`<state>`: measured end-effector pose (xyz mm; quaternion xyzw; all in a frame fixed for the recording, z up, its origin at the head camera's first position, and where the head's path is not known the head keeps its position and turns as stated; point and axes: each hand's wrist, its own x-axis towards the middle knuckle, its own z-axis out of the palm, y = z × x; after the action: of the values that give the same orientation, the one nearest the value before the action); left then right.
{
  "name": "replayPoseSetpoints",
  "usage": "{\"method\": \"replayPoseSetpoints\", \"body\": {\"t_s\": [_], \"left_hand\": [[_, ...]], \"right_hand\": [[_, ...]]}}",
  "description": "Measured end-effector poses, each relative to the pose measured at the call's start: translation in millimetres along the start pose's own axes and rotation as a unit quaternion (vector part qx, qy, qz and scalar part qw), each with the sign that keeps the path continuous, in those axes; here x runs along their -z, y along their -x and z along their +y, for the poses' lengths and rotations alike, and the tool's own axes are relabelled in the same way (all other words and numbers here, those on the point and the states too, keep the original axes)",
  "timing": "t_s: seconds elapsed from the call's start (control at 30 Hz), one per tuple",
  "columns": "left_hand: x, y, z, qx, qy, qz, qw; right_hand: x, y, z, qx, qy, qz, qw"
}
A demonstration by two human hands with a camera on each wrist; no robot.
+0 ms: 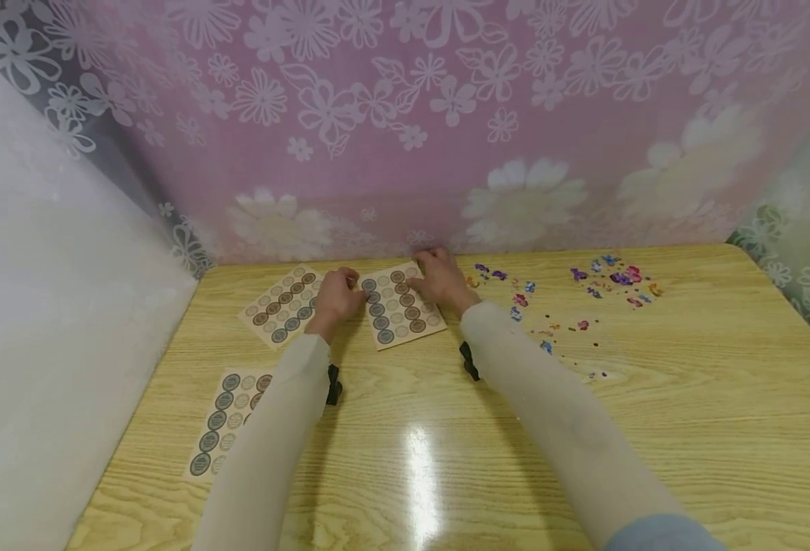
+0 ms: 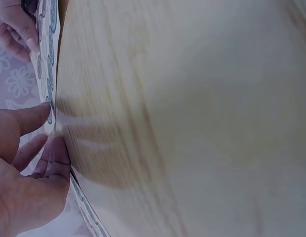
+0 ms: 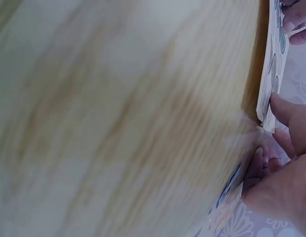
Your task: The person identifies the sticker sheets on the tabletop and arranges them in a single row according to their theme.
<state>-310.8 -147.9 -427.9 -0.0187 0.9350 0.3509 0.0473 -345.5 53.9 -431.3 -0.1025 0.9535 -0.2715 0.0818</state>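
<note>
A tan sheet of round stickers, printed in dark grey, brown and pale columns, lies between my two hands near the table's back edge. My left hand pinches its left edge, and in the left wrist view the thumb lies over the printed face with the other fingers beneath. My right hand pinches the sheet by its upper right side. In the right wrist view the right thumb presses on the sheet's face near a corner. The sheet's edge stands slightly off the tabletop.
Another sticker sheet lies tilted at the back left, partly behind the left hand. A third sheet is at the front left, partly covered by the left forearm. Small colourful flower-shaped pieces are scattered at the right. A floral curtain borders the table's back.
</note>
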Motion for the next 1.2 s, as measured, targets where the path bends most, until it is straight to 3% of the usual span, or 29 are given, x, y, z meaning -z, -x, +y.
{"method": "replayPoseSetpoints", "body": {"t_s": [0.2, 0.53, 0.87, 1.03, 1.2], "left_hand": [[-4.4, 0.3, 4.7, -0.010, 0.006, 0.003, 0.9999], [-10.0, 0.8, 12.3, -0.031, -0.001, 0.015, 0.9994], [-8.6, 6.4, 0.3, -0.030, 0.031, 0.044, 0.9981], [-3.7, 12.9, -3.5, -0.060, 0.051, 0.059, 0.9952], [5.8, 20.1, -2.4, -0.107, 0.071, 0.026, 0.9914]], "right_hand": [[1, 2, 3, 0.001, -0.015, 0.028, 0.999], [5, 11, 6, 0.000, -0.088, 0.036, 0.995], [0, 17, 3, 0.030, -0.125, 0.041, 0.991], [3, 28, 0, 0.037, -0.153, 0.040, 0.987], [10, 47, -2, 0.027, -0.171, 0.048, 0.984]]}}
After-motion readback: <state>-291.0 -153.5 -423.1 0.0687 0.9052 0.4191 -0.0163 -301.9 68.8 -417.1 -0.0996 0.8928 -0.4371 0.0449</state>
